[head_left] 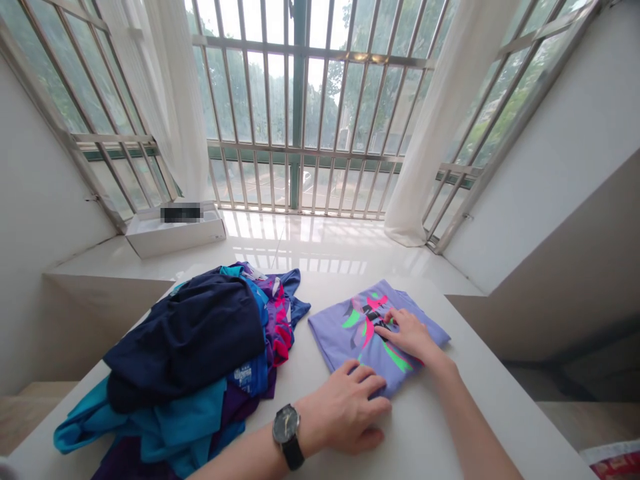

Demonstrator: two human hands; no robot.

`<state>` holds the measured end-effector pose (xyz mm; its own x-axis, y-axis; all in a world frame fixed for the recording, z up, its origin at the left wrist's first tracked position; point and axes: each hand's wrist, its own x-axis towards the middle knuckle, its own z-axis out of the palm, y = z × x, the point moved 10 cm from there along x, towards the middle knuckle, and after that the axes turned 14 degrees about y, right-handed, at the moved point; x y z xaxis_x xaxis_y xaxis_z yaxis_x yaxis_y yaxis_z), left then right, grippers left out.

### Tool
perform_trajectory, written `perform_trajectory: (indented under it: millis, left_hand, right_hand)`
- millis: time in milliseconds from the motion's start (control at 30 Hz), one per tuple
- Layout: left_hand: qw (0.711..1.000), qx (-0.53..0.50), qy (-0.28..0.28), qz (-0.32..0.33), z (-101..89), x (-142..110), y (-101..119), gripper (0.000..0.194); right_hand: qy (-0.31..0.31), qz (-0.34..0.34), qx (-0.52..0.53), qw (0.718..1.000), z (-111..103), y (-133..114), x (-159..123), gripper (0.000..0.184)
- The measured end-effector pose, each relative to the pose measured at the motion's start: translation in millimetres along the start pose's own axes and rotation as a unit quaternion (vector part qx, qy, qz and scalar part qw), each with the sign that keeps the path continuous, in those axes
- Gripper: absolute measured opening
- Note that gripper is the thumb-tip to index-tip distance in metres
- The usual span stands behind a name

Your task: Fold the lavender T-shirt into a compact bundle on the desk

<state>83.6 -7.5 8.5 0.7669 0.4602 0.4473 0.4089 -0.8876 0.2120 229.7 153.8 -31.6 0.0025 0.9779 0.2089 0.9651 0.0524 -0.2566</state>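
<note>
Lavender T-shirt (pixel 333 333) lies folded into a compact rectangle on a white table (pixel 440 427), its pink, green and black print facing up. In the head view, my right hand (pixel 410 335) rests on top of the shirt, its fingers (pixel 395 319) extended and slightly spread, pressing flat and pinching nothing. My left hand (pixel 345 407) sits at the shirt's near edge, its fingers loosely curved against the fold, open and not gripping; a black-strapped wristwatch (pixel 287 433) circles that wrist. Just left of the shirt lies a loose heap of clothing (pixel 165 420), a navy garment (pixel 185 340) on top of teal, blue and purple pieces, none of them folded. So this one shirt looks finished, while the heap is not. Well beyond the shirt, a white box (pixel 175 241) stands on a glossy white sill (pixel 300 247) before a barred window (pixel 299 100).
</note>
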Motion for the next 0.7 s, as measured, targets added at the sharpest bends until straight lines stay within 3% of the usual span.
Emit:
perform_trajectory:
  millis: [100, 200, 333, 400, 500, 567, 700]
  left_hand:
    - [0.999, 0.036, 0.004, -0.024, -5.4, 2, -21, 0.016]
    - [0.988, 0.093, 0.035, -0.115, -20.7, -2, -67, 0.022]
    - [0.954, 0.174, 0.087, -0.227, -40.8, -17, -114, 0.034]
    - [0.947, 0.189, 0.097, -0.243, -41.4, -19, -117, 0.039]
    - [0.947, 0.181, 0.076, -0.254, -30.6, -15, -106, 0.042]
    - [0.950, 0.168, 0.058, -0.255, -22.4, -11, -97, 0.042]
    - [0.958, 0.151, 0.060, -0.238, -16.5, -6, -93, 0.042]
  right_hand:
    - [0.010, 0.053, -0.039, 0.998, -4, 18, 1, 0.041]
    - [-0.011, 0.077, -0.049, 0.996, -5, 21, -5, 0.038]
    - [-0.072, 0.052, 0.024, 0.996, -4, -1, -19, 0.036]
    - [-0.114, 0.026, 0.113, 0.987, -4, -18, -27, 0.040]
    - [-0.219, 0.007, 0.242, 0.945, 2, -37, -42, 0.045]
    - [-0.257, -0.017, 0.284, 0.924, 3, -44, -47, 0.042]
    - [-0.155, -0.050, 0.222, 0.961, -5, -33, -32, 0.027]
